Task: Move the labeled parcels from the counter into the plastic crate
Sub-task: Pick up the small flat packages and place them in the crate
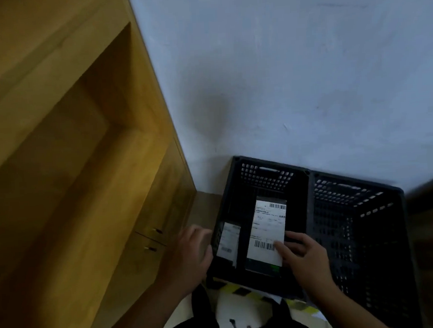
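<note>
Our right hand (302, 257) grips a dark, white-labelled flat parcel (267, 226) inside the black perforated plastic crate (354, 231); we cannot tell whether our blurred left hand (190, 254) grasps anything.

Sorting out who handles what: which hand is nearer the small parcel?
Left. The left hand is just left of the small parcel; the right hand holds the big parcel to its right.

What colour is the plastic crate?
The crate is black, seen best in the head view.

large parcel (266, 233), small parcel (227, 240), inside black crate (267, 183)
</note>
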A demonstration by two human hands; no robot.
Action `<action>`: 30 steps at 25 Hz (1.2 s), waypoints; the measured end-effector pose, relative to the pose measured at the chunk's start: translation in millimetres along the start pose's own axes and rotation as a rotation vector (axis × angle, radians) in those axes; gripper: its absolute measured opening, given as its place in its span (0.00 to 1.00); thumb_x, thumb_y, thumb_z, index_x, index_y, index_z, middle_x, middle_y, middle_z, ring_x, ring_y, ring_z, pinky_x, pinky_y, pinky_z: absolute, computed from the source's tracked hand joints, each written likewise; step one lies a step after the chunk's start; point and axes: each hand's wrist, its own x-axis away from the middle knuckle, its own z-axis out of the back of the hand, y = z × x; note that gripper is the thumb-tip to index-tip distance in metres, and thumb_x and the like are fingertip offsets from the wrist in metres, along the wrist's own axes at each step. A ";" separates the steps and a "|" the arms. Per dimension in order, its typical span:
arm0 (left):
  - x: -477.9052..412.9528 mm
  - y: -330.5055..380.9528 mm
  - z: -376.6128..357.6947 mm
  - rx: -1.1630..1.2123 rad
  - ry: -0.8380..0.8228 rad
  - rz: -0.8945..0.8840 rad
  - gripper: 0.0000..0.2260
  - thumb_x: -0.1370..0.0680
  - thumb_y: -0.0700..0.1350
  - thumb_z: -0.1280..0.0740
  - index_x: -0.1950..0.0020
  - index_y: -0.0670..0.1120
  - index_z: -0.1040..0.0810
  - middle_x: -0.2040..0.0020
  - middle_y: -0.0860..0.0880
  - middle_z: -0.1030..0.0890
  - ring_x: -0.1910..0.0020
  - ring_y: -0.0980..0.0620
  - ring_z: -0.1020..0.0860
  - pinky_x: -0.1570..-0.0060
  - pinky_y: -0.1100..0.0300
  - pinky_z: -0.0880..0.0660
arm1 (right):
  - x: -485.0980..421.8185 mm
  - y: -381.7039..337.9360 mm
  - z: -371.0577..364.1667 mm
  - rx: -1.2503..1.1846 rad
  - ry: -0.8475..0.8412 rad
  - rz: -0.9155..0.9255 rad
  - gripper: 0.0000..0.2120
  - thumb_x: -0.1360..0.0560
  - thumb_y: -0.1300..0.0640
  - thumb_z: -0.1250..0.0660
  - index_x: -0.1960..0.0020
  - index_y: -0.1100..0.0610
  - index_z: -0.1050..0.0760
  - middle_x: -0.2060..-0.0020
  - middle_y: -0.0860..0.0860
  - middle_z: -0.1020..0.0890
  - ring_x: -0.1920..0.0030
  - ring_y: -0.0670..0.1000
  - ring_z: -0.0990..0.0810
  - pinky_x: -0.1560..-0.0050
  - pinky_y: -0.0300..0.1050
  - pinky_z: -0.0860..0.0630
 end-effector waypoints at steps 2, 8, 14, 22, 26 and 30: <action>-16.2 -19.4 7.2 -0.008 -0.041 -0.041 0.12 0.21 0.50 0.37 0.38 0.53 0.23 0.44 0.56 0.26 0.45 0.56 0.26 0.50 0.59 0.26 | -2.2 2.6 -25.9 -0.008 0.033 -0.033 0.14 0.26 0.58 0.24 0.41 0.53 0.21 0.53 0.50 0.13 0.56 0.46 0.13 0.59 0.39 0.17; -46.8 -60.6 -4.9 0.008 -0.145 -0.031 0.13 0.21 0.50 0.35 0.36 0.53 0.23 0.43 0.57 0.26 0.45 0.57 0.26 0.49 0.60 0.27 | -29.0 42.9 -72.8 0.017 0.087 -0.132 0.14 0.26 0.57 0.24 0.43 0.49 0.22 0.52 0.49 0.14 0.55 0.44 0.13 0.56 0.43 0.15; -74.1 -109.2 -81.9 0.027 -0.178 0.031 0.12 0.21 0.47 0.33 0.37 0.53 0.23 0.42 0.58 0.26 0.43 0.58 0.28 0.46 0.60 0.28 | -118.4 156.1 -118.4 0.146 0.063 -0.211 0.15 0.25 0.54 0.25 0.41 0.48 0.24 0.51 0.46 0.16 0.53 0.45 0.15 0.53 0.45 0.15; -101.9 -160.4 -170.1 0.042 -0.231 0.084 0.14 0.20 0.48 0.33 0.35 0.53 0.23 0.41 0.59 0.26 0.40 0.60 0.29 0.43 0.66 0.33 | -193.8 276.2 -168.3 0.294 0.055 -0.256 0.17 0.25 0.53 0.24 0.39 0.53 0.24 0.50 0.47 0.15 0.56 0.40 0.18 0.55 0.41 0.16; -105.9 -170.5 -182.0 0.037 -0.264 0.114 0.14 0.20 0.50 0.34 0.34 0.56 0.25 0.39 0.61 0.28 0.39 0.60 0.29 0.43 0.61 0.29 | -197.8 293.6 -170.8 0.477 0.014 -0.245 0.15 0.25 0.52 0.24 0.41 0.53 0.21 0.52 0.46 0.16 0.61 0.34 0.23 0.63 0.28 0.24; -103.5 -177.8 -186.1 0.034 -0.295 0.115 0.13 0.20 0.50 0.34 0.35 0.57 0.25 0.39 0.61 0.28 0.38 0.60 0.29 0.44 0.62 0.28 | -207.7 292.2 -173.6 0.535 -0.042 -0.268 0.19 0.25 0.52 0.25 0.37 0.57 0.22 0.44 0.52 0.15 0.56 0.43 0.18 0.55 0.42 0.17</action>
